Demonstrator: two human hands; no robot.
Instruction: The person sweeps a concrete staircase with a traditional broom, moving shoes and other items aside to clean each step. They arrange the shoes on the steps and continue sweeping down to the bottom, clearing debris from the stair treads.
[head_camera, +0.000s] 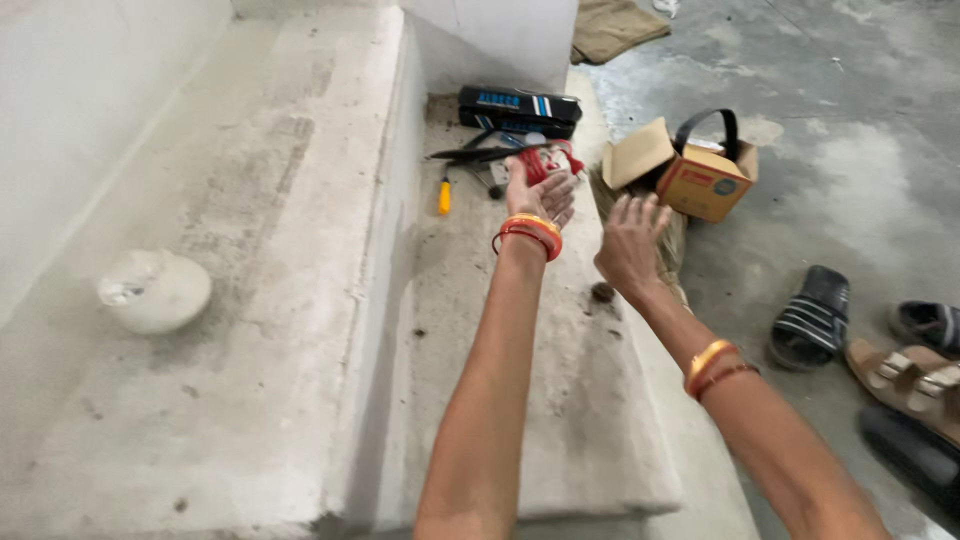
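My left hand (540, 195) reaches forward over the lower concrete step, palm up, fingers spread, close to a bundle of red wire (548, 160) and holding nothing that I can see. My right hand (630, 245) hovers beside it with fingers spread and nothing in it, above a small dark round object (602, 292) on the step. Beyond the hands lie a yellow-handled screwdriver (444, 195), dark pliers (485, 155) and a long black box (520, 110).
An open cardboard box (700, 180) with a black strap stands on the floor at the right. Sandals (815, 315) lie further right. A white round lamp cover (155, 290) rests on the upper concrete ledge (250, 200) at left. A broom (672, 235) lies under my right hand.
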